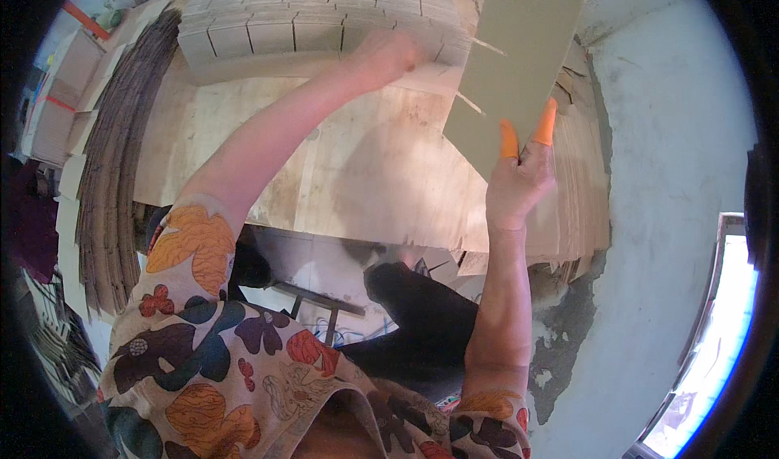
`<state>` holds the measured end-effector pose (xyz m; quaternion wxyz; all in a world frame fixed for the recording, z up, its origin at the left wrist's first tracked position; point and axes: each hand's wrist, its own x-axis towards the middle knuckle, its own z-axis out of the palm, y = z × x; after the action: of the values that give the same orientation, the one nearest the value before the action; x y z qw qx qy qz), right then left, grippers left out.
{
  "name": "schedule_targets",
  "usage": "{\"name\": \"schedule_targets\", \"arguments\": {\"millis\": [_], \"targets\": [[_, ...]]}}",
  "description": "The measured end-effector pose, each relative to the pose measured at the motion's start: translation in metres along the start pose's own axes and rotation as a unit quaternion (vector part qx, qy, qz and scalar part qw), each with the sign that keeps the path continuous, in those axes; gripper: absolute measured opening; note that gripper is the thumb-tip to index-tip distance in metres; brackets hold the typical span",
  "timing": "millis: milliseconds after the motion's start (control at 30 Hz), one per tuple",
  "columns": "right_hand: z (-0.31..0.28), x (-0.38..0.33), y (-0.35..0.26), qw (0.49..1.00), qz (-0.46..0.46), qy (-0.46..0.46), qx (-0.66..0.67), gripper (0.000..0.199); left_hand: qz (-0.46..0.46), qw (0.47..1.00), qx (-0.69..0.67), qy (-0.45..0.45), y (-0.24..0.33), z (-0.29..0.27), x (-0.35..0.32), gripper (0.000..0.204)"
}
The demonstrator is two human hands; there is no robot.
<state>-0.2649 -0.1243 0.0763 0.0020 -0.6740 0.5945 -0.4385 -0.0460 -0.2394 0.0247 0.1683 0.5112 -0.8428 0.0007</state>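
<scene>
In my right hand [522,179] is a long grey-green cardboard strip [519,62] with several pale slots cut in from its left edge. Orange finger covers [509,139] sit on the thumb and a finger, which pinch the strip near its lower end. The strip is raised and tilted above the table's right side. My left arm reaches across the table to the far side. There my left hand [388,57] is blurred, close to a row of assembled cardboard dividers [268,37]; its fingers cannot be made out, nor whether it touches them.
A light wooden tabletop [284,147] lies before me. Tall stacks of cardboard sheets [122,167] line its left side, and more cardboard [580,183] stands at its right, against a pale peeling wall [665,135]. A bright window [706,337] is at lower right.
</scene>
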Motion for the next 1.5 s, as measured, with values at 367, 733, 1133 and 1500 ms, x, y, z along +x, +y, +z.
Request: {"name": "schedule_targets", "arguments": {"millis": [367, 733, 1133, 1500], "targets": [[0.007, -0.001, 0.006, 0.993, -0.106, 0.040, -0.027, 0.062, 0.073, 0.997, 0.010, -0.022, 0.038, -0.006, -0.031, 0.016], [0.016, -0.010, 0.014, 0.990, -0.057, -0.126, -0.032, 0.069, 0.164, 0.977, -0.047, 0.127, 0.067, -0.009, -0.044, 0.007], [0.018, -0.024, 0.021, 0.988, -0.033, -0.149, -0.031, 0.081, -0.059, 0.979, -0.192, -0.030, 0.056, -0.063, -0.019, 0.041], [0.020, -0.026, 0.011, 0.990, 0.025, -0.139, 0.017, 0.085, -0.029, 0.992, 0.112, 0.054, -0.031, 0.016, 0.024, 0.030]]}}
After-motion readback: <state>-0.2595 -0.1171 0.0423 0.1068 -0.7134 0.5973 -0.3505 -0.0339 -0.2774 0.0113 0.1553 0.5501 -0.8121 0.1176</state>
